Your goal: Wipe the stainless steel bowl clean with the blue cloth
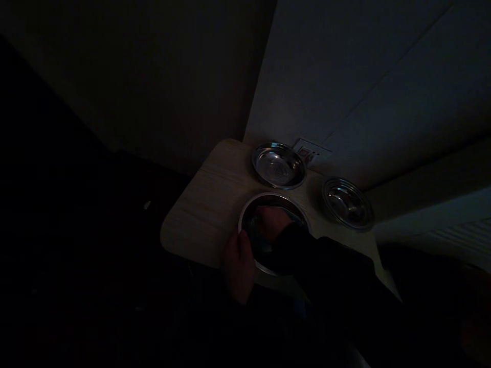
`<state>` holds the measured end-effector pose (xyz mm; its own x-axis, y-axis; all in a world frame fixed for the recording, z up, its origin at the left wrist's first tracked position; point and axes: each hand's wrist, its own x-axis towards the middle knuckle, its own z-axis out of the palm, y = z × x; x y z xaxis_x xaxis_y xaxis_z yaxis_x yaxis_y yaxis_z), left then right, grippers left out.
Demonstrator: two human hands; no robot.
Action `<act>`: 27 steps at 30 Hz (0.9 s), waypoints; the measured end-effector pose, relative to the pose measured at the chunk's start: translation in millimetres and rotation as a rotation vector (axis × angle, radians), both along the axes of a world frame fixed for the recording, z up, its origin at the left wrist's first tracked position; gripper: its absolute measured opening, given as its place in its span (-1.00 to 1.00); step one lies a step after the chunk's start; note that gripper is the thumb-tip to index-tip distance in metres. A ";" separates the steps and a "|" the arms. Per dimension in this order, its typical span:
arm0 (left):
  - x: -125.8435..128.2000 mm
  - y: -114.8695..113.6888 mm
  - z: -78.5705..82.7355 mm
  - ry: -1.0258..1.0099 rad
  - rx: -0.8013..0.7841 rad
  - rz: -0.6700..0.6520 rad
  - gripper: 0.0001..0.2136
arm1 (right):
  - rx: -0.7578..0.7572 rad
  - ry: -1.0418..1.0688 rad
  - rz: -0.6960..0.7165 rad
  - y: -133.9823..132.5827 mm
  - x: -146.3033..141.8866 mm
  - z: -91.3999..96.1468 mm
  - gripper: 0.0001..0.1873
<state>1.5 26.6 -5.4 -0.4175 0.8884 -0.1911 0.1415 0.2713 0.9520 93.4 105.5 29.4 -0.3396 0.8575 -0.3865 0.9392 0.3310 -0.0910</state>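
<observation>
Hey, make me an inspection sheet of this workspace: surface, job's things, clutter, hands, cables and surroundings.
Surface: pale wood-look tabletop with rounded corners, dimly lit.
Job's things: round silver metal bowl under the hands; a dark greenish thing inside, too dim to identify.
Clutter: shiny round metal dish behind the bowl; second shiny round metal dish to the right.
Hands: left hand at the bowl's left rim, grip unclear; right hand inside the bowl, fingers hard to make out.
Cables: nothing seen; darkness hides much.
Surroundings: pale flat wall with a rectangular wall socket plate; left side nearly black.
</observation>
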 end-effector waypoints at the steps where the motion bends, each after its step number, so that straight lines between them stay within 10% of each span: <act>1: -0.1 0.7 0.3 0.006 0.006 0.006 -0.67 | 0.004 0.007 0.003 -0.7 -0.4 0.1 -0.74; 21: -0.1 0.3 3.1 0.004 0.010 0.049 -0.69 | -0.109 0.107 0.192 -27.3 8.0 0.1 -0.79; 27: -2.0 0.3 1.7 0.029 0.027 -0.002 -0.70 | 0.041 0.078 0.047 -4.3 -4.8 -5.8 -0.72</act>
